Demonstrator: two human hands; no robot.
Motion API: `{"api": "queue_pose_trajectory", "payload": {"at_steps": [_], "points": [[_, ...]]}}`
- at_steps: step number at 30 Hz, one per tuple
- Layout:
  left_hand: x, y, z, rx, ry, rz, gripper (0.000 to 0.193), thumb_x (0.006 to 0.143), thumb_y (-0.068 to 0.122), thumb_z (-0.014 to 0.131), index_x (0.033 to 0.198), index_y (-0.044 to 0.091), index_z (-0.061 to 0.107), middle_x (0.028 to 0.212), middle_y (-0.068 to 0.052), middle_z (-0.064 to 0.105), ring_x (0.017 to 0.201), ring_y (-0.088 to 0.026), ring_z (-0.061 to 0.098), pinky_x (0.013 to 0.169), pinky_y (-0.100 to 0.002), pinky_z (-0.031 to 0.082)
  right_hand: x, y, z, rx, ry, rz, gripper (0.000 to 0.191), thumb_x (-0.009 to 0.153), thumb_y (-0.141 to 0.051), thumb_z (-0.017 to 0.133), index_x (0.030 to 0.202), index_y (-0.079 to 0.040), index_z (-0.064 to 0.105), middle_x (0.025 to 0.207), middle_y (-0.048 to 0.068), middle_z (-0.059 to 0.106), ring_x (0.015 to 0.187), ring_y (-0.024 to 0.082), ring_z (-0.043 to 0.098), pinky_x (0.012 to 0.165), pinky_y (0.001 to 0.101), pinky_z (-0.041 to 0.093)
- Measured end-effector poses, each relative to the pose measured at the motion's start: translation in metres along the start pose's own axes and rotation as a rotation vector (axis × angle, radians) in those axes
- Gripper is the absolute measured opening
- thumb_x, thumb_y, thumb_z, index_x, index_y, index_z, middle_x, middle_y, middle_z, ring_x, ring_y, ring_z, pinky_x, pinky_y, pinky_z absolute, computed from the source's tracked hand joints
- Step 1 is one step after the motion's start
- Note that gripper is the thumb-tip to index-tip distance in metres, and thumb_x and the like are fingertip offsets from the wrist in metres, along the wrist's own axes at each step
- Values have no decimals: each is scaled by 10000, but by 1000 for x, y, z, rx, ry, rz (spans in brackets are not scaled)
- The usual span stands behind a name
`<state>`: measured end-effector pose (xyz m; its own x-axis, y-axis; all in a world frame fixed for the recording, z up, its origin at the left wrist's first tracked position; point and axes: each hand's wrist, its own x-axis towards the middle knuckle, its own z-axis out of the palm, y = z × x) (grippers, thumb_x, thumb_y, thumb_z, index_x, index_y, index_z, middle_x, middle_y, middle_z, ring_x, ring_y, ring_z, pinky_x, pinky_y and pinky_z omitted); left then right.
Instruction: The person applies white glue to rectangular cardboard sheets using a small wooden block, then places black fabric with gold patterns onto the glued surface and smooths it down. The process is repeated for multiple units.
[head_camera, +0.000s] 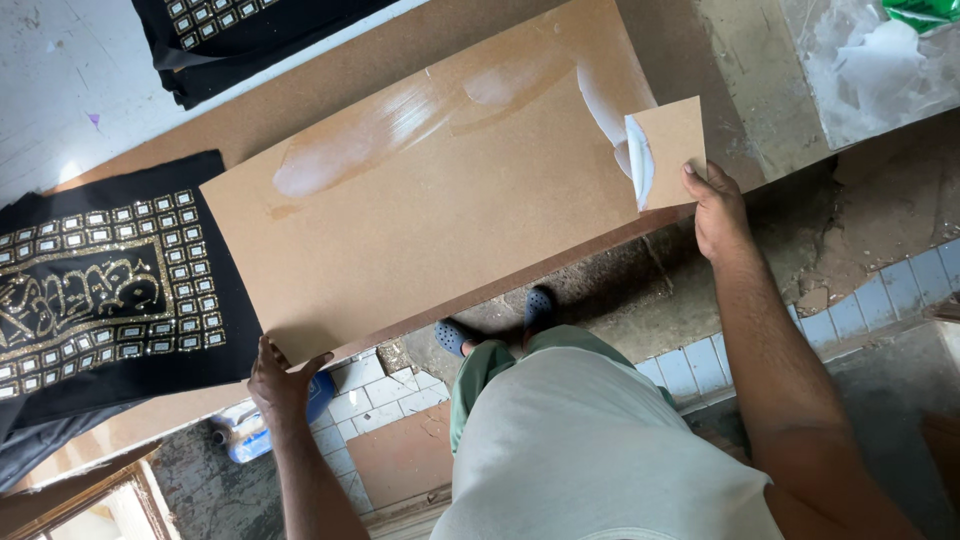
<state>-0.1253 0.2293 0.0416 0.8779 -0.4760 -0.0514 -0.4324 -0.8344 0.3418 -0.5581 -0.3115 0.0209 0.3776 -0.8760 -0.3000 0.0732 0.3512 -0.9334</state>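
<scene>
Brown desk (330, 75) runs across the view, carrying a big hardboard sheet (440, 200) that overhangs the near edge. Black embroidered cloth (100, 290) lies left of it, partly under. Left hand (283, 385) grips the sheet's near-left corner, fingers curled under. Right hand (718, 212) pinches the peeled-up corner flap (672, 150), white film (640, 160) showing beneath. Risk: the flap could tear off, or the overhanging sheet could slip from the edge. Left fingertips hidden; glare smears the surface; second cloth (240, 35) cut off at top.

A matt brown fibreboard panel (440, 210) with glossy patches lies beside black cloth (100, 290) with glittering gold embroidery.
</scene>
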Motion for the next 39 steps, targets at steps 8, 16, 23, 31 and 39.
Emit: {"api": "queue_pose_trajectory", "payload": {"at_steps": [8, 16, 23, 31, 39], "points": [[1, -15, 10, 77, -36, -16, 1048, 579, 486, 974, 1388, -41, 567, 1037, -143, 775, 925, -250, 763, 808, -372, 622, -14, 18, 8, -1102, 211, -709, 180, 1157, -238, 671, 1283, -111, 675, 1167, 61, 635, 1114, 229, 578, 1037, 422, 446], [3, -20, 17, 172, -77, -44, 1220, 583, 556, 950, 1498, -105, 488, 960, -141, 754, 827, -247, 749, 732, -351, 627, -132, 72, 58, -1461, -53, -1069, 411, 969, -106, 689, 1367, -206, 672, 1161, 121, 602, 1058, 279, 574, 994, 511, 415], [0, -30, 19, 210, -20, 50, 1285, 564, 644, 940, 1460, -156, 483, 1020, -189, 747, 868, -270, 756, 716, -338, 629, -77, 2, 35, -1403, 268, -618, 97, 1109, -120, 706, 1196, -78, 705, 1011, 100, 705, 928, 250, 678, 1015, 513, 490], [1, -18, 0, 139, -50, 53, 1252, 557, 620, 931, 1449, -144, 496, 1035, -215, 748, 891, -330, 759, 747, -396, 634, -155, 53, 236, -1211, -136, -914, 170, 859, 71, 655, 784, -58, 575, 762, 98, 626, 658, 234, 618, 551, 392, 490], [19, -56, -16, -327, -83, -111, 480, 1011, 376, 739, 1359, 48, 696, 1134, -131, 777, 1016, -242, 770, 844, -361, 617, -168, 101, 284, -889, -366, -457, 198, 982, -54, 633, 1165, 17, 653, 878, 108, 683, 607, 149, 641, 447, 256, 557]]}}
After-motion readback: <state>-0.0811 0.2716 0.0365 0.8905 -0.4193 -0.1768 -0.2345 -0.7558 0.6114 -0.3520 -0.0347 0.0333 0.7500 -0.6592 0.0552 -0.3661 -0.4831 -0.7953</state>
